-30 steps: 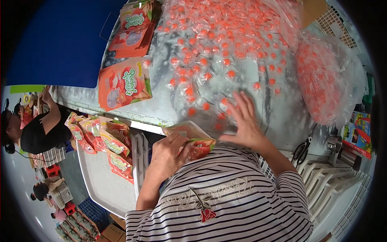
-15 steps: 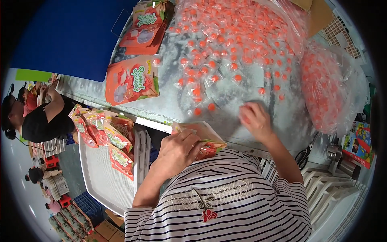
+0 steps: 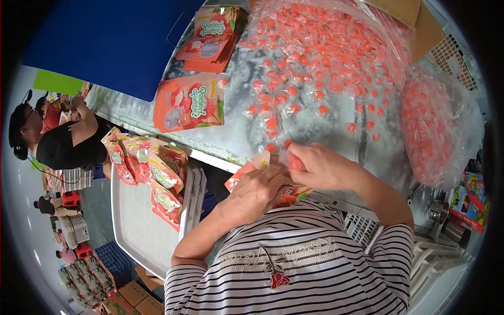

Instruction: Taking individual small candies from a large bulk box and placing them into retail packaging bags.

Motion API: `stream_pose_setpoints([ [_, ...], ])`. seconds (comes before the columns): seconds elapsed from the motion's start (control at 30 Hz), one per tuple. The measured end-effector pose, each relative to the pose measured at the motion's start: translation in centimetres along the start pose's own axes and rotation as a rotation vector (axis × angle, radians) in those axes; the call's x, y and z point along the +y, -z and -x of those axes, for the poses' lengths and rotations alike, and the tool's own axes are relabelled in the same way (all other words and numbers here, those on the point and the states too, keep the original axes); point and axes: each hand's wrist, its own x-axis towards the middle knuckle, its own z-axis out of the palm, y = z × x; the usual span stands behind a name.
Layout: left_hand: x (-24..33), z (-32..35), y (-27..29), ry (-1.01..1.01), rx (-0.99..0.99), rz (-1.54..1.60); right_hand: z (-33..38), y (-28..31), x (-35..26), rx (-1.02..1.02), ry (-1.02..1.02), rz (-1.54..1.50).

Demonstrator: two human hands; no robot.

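My left hand [image 3: 257, 191] grips a red candy pouch [image 3: 244, 170] at the table's front edge, close against my striped shirt. Closed around a few red candies in clear wrappers [image 3: 295, 161], my right hand [image 3: 323, 167] is at the pouch's top edge. Both hands cover much of the pouch, so how far its mouth gapes is hidden. Beyond them, single wrapped candies [image 3: 322, 109] lie scattered in front of a large heap of the same candies [image 3: 331, 47]. A flat stack of pouches [image 3: 184, 113] lies left of the scattered candies.
On my left, plump pouches [image 3: 167, 181] lie on a white tray [image 3: 137, 218] atop a stack. A banded pouch bundle [image 3: 210, 44] is at the back, beside a blue panel [image 3: 100, 47]. A clear bag of candies [image 3: 433, 131] stands right. A co-worker [image 3: 68, 136] sits far left.
My right hand has moved left from above the table to the pouch, carrying candies. My left hand keeps its grip on the pouch. The whole view has shifted slightly.
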Motion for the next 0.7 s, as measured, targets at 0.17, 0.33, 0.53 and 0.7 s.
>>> stream_pose_setpoints([
  [0.17, 0.2, 0.0, -0.4, -0.033, 0.015, -0.003, -0.9, 1.9, -1.0, -0.266, 0.112, 0.281],
  [0.33, 0.2, -0.1, -0.1, -0.02, 0.045, -0.03, -2.2, 1.2, -2.7, 0.034, -0.305, -0.498],
  [0.53, -0.1, -0.1, 0.2, -0.019, 0.027, 0.019, -3.0, -3.0, -1.7, 0.394, -0.1, -0.355],
  [0.7, -0.7, 0.9, 0.6, 0.051, 0.082, 0.095, -1.4, -2.3, -2.6, 0.289, 0.098, -0.282],
])
